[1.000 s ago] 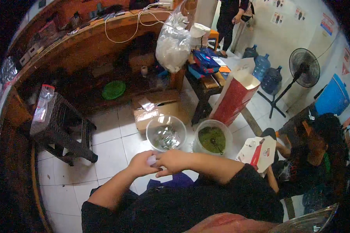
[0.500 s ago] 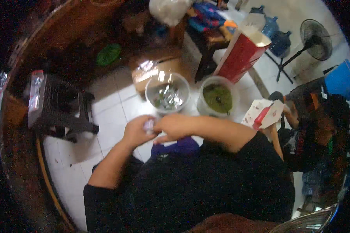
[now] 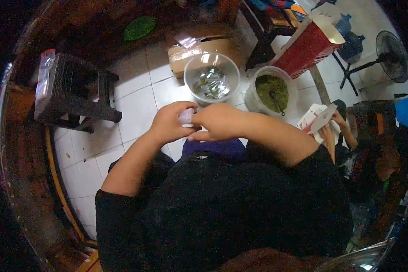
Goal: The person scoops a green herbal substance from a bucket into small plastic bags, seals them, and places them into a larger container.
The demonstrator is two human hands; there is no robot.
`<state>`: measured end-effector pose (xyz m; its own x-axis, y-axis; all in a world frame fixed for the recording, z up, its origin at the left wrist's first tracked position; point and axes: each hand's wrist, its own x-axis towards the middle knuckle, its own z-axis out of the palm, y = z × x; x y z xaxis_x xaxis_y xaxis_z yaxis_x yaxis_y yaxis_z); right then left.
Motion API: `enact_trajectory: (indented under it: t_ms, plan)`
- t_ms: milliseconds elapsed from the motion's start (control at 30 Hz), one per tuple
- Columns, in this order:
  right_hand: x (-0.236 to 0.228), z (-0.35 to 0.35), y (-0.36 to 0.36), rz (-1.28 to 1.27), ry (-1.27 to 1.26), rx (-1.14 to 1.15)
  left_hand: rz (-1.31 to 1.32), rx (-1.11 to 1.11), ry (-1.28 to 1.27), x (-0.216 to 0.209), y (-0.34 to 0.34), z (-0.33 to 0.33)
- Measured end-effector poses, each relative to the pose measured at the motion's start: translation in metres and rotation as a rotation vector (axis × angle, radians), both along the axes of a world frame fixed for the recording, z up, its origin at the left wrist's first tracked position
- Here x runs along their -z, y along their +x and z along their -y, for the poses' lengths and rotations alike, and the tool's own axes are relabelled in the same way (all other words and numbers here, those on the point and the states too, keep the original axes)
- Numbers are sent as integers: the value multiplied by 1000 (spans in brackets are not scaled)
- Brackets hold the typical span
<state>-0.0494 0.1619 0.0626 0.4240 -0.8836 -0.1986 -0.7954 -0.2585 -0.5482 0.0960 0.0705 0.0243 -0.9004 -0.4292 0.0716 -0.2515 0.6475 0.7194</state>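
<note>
In front of my body, my left hand curls around a small pale, see-through piece of plastic, whose exact kind I cannot make out. My right hand meets it from the other side, fingers bent against the plastic and partly hidden under the hand. Just beyond both hands stands a round clear tub with shiny see-through packets and bits of green inside. Right of it, a second translucent tub holds a green, crumbly dried material with a dark thin-handled utensil in it.
A cardboard box sits behind the tubs, a tall red carton beyond them. At left stands a dark plastic stool with plastic packaging on it. Another person's hands hold a white-and-red carton. A fan stands far right.
The view has shifted, so the tubs sit higher in the picture. Both my hands stay together at the plastic. The other person's carton has been turned and its flap now stands out.
</note>
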Motion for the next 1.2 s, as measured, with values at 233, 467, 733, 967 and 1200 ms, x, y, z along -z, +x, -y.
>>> enact_trajectory:
  t_ms: [233,467,733,967,1200]
  plan:
    - [-6,3,1,-89,38,74,31,-82,56,2,-5,-3]
    - [0,15,-23,291,-326,301,-113,-216,197,5,4,8]
    - [154,47,-65,-324,172,452,-301,-412,348,5,10,50]
    - [180,23,-59,-512,148,383,-265,-425,188,15,19,63]
    - [186,25,-55,-422,548,109,-244,-383,188,26,21,65]
